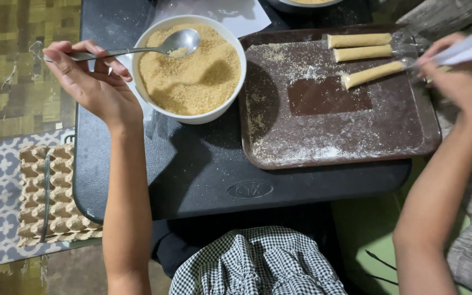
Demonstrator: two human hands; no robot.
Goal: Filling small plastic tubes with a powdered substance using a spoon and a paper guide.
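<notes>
Metal spoon (137,49) pinched in left hand (86,76), right hand (457,76) pinching one of three filled tubes (372,74).

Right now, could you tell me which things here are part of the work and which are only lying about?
In use: spoon in left hand; white bowl of brown granules; brown tray; filled tubes; clear wrapper in right hand.
Lying about: egg carton; patterned mat; paper sheet.

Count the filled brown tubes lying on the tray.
3. All lie at the far right corner of the brown tray: the top tube, the middle tube just below it, and the lowest tube, slanted, its end by the right hand. None seems hidden.
</notes>
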